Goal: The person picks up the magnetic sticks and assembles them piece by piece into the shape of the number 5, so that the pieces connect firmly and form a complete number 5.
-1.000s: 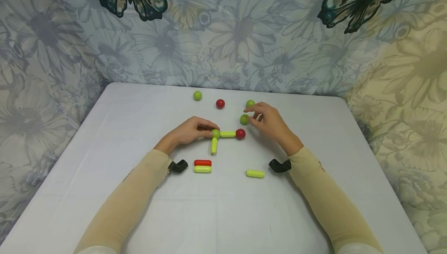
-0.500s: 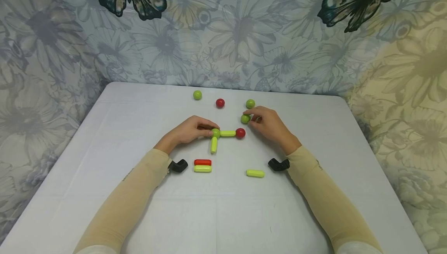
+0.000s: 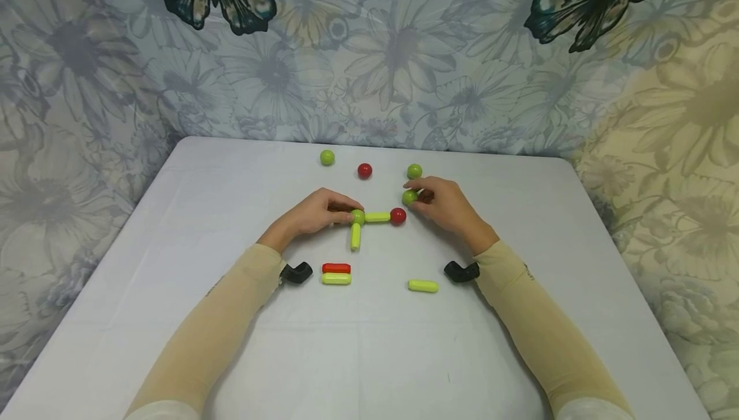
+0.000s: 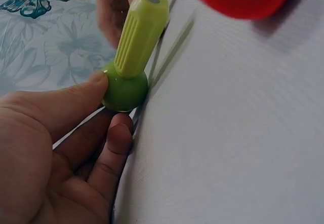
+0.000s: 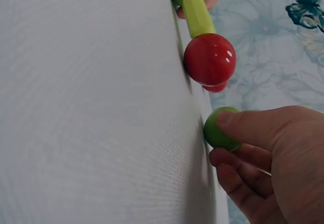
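Note:
My left hand pinches a green ball between thumb and fingers. Two yellow-green ribbed rods join that ball: one points toward the near side, the other runs right to a red ball. Just behind and right of the red ball, my right hand holds a loose green ball, thumb on its face and fingers curled behind it. Another green ball sits just beyond my right fingertips.
Farther back on the white table lie a green ball and a red ball. Nearer me, a red rod lies against a yellow-green rod, and another yellow-green rod lies to the right. A patterned wall stands behind.
My right fingers have come down round the loose green ball, which has shifted slightly right. The left hand and the joined pieces have moved slightly away from me.

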`<state>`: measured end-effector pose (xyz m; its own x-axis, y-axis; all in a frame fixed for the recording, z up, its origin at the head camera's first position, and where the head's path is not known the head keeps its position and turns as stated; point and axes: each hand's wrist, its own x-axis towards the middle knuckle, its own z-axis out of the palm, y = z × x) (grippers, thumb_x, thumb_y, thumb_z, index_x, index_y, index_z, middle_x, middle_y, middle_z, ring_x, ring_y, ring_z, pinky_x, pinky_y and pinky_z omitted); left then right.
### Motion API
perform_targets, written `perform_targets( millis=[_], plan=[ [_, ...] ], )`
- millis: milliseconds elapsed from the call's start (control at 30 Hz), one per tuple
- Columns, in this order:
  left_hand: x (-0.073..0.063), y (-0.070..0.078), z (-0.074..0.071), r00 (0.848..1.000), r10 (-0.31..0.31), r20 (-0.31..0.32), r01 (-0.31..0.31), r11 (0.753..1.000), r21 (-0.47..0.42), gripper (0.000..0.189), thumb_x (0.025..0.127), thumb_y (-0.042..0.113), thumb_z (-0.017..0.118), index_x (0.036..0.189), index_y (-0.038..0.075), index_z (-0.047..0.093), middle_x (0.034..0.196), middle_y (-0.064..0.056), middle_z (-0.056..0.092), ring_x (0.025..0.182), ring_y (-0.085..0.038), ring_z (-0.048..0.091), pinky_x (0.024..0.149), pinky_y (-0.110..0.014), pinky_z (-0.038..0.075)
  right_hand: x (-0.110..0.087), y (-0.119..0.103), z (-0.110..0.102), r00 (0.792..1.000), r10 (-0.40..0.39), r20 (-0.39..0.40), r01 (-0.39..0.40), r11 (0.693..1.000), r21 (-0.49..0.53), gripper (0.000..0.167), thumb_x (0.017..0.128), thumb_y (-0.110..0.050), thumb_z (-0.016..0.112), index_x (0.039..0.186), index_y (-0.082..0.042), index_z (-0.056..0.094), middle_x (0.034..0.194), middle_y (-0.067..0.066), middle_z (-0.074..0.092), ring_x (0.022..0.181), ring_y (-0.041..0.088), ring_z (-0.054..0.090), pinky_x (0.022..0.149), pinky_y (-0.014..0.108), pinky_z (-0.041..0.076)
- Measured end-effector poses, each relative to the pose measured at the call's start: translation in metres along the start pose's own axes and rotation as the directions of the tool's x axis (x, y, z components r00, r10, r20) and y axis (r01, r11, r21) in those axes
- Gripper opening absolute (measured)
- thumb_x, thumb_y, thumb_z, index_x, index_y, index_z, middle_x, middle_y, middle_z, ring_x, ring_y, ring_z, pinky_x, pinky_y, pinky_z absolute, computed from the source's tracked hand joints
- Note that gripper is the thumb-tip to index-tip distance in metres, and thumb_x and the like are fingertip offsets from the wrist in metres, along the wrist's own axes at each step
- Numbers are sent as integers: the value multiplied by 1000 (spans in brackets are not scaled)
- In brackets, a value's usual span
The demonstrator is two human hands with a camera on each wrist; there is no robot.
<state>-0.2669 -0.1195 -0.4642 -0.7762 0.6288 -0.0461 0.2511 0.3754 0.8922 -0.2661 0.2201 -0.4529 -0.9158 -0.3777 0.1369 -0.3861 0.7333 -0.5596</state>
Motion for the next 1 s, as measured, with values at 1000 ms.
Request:
perform_targets(
  millis=[1000],
  plan=[
    [15,-5,-8,1000,25,-1,-25,1000,3,28,104,14,76,132,12,80,127,1,77,129,-20,64,112,-42,48,-6,-32,-22,998,-23,-64,28,996,81,33,93,-4,87,123,-5,74,116,8,74,97,26,74,89,48,59]
  ],
)
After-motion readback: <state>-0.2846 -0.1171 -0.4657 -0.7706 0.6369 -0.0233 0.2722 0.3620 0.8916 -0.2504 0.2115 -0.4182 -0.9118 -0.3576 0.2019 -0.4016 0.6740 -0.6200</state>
